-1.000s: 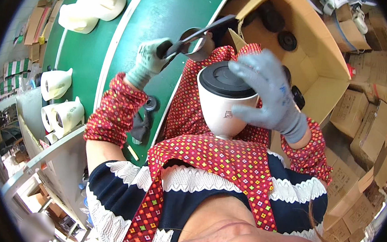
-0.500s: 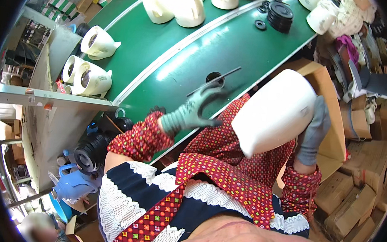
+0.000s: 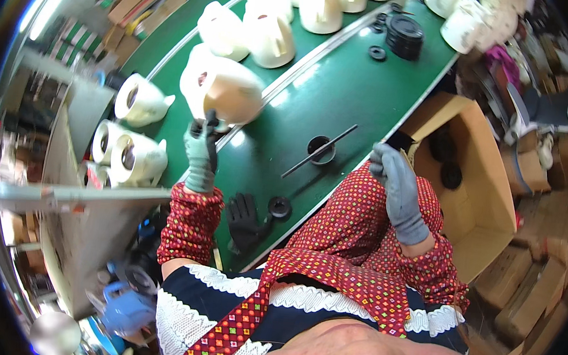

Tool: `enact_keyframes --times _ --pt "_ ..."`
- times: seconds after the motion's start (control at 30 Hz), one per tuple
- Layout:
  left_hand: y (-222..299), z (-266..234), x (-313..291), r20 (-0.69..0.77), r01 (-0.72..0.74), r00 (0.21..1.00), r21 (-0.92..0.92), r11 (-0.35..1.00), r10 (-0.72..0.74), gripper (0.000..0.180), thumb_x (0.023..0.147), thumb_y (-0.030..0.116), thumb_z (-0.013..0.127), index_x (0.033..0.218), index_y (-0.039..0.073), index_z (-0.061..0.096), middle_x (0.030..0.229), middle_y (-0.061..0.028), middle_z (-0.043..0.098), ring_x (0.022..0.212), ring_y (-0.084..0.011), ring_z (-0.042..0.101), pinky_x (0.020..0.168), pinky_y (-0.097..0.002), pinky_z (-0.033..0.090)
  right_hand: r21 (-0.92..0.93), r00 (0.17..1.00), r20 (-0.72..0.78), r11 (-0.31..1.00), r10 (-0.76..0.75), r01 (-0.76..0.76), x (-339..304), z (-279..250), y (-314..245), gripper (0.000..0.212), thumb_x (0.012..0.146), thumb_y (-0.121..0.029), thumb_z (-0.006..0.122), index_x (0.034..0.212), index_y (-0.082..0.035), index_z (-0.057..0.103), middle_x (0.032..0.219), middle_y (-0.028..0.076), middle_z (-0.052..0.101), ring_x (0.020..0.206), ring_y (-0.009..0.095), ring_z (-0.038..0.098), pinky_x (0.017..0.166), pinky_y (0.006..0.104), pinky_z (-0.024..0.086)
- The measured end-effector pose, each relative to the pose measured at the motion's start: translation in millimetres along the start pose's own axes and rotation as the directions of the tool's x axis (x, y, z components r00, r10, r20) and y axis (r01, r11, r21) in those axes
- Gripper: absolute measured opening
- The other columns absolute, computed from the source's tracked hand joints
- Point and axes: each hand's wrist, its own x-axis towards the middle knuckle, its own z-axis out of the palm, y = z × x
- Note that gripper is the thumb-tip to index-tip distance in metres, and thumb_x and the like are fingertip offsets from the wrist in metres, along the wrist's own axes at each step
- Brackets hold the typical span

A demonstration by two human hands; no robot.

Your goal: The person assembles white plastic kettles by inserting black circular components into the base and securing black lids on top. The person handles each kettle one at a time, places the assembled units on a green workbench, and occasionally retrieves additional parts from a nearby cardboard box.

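My left hand (image 3: 200,157), in a grey-green glove, is at the lower edge of a white jug-shaped plastic shell (image 3: 238,84) on the green work surface (image 3: 265,159). Its fingers are closed on that edge, and the grip is partly blurred. Above my lap is my right hand (image 3: 402,197), gloved in grey, with its fingers curled together; whatever they hold, if anything, is hidden. A small black cup (image 3: 327,158) stands between the hands with a thin dark stick (image 3: 345,134) across its mouth. Nearer me lie a black glove (image 3: 244,222) and a black ring (image 3: 279,208).
More white shells (image 3: 268,39) stand along the far side, and several others (image 3: 137,159) at the left. A stack of black discs (image 3: 404,37) is at the far right. Beside my right hand an open cardboard box (image 3: 489,194) holds black round parts (image 3: 451,175). A metal rail (image 3: 82,196) juts in from the left.
The white shell has gone from my right hand over my lap to the green surface at the left. My left hand has moved left and closed at its edge. My right hand has let go.
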Motion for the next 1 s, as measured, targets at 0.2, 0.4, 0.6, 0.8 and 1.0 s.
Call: enact_keyframes --times 0.2,0.4,0.6,0.8,1.0 --pt "-20.6 -11.5 131.3 -0.156 -0.028 0.987 0.034 0.999 0.033 0.030 0.109 0.024 0.075 0.124 -0.002 0.068 0.104 -0.0142 0.074 0.091 -0.0284 0.078 0.075 -0.0467 0.071 -0.008 0.951 -0.307 0.999 0.033 -0.037 -83.0 -69.2 18.5 0.034 0.119 -0.021 0.054 0.139 0.002 0.069 0.133 0.011 0.073 0.119 0.019 0.071 0.103 0.0317 0.058" --pt "31.7 -117.0 100.0 -0.143 -0.003 0.990 0.102 0.995 0.018 0.060 0.115 0.041 0.058 0.164 0.007 0.050 0.160 -0.0168 0.058 0.138 -0.0330 0.062 0.118 -0.0485 0.054 -0.131 0.838 -0.474 0.963 -0.269 0.235 -100.1 -128.7 -14.7 0.032 0.116 -0.021 0.060 0.134 0.003 0.071 0.119 0.007 0.074 0.103 0.015 0.069 0.098 0.0299 0.057" --pt "6.6 -66.4 79.9 -0.438 0.099 0.896 0.362 0.927 0.075 0.053 0.097 0.035 0.087 0.135 0.004 0.064 0.145 -0.0125 0.066 0.129 -0.0305 0.062 0.109 -0.0498 0.054 0.020 0.420 -0.907 0.999 0.032 -0.034 -166.0 -280.1 -20.1 0.059 0.103 -0.043 0.075 0.145 -0.004 0.067 0.126 0.008 0.072 0.115 0.017 0.068 0.101 0.0346 0.054" --pt "74.2 142.4 -52.4 0.135 -0.291 0.956 0.568 0.770 0.262 0.043 0.116 0.029 0.058 0.146 -0.002 0.062 0.161 -0.0232 0.048 0.144 -0.0367 0.053 0.116 -0.0509 0.051 -0.441 0.580 -0.791 0.476 0.196 -0.761 -160.8 -401.6 36.9 0.071 0.107 -0.054 0.064 0.158 -0.005 0.059 0.152 0.017 0.065 0.138 0.030 0.063 0.116 0.0381 0.048" --pt "51.5 349.8 -82.8 0.876 -0.635 0.482 0.361 0.683 -0.015 0.048 0.117 0.031 0.047 0.152 -0.001 0.060 0.161 -0.0239 0.054 0.149 -0.0421 0.053 0.123 -0.0519 0.045 -0.500 0.217 -0.791 -0.399 0.573 -0.769 -138.8 -487.0 208.4 0.067 0.116 -0.052 0.034 0.162 -0.007 0.053 0.162 0.014 0.059 0.148 0.033 0.054 0.124 0.0447 0.042"
